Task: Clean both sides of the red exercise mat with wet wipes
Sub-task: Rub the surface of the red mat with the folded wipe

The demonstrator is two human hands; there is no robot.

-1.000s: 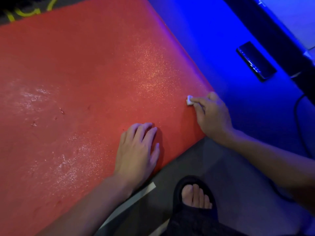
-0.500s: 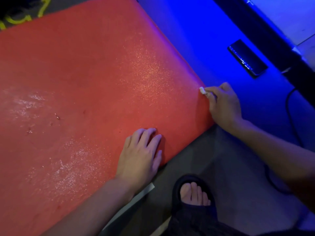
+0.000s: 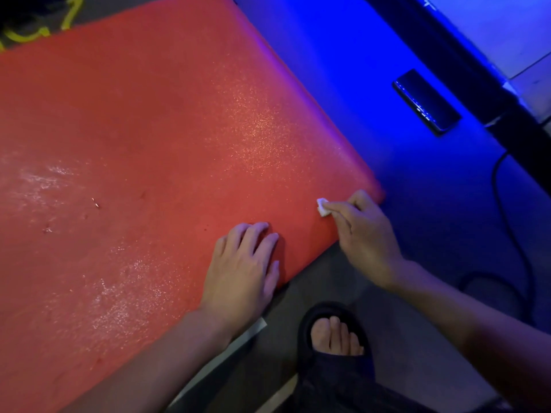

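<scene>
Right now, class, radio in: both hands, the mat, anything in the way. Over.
Left hand flat on red mat, steadying it. Right hand pinching small white wipe near mat's right corner. Phone and cable on floor, off the mat.

The right hand (image 3: 365,234), pinching the small white wipe (image 3: 323,207) in its grip, had sat at the red mat (image 3: 149,144)'s right edge half a second before, with the wipe just over that edge. It then slid back inward, so the wipe came to press on the mat's surface, inside its near right corner and closer to the left hand (image 3: 243,269) than before.
</scene>
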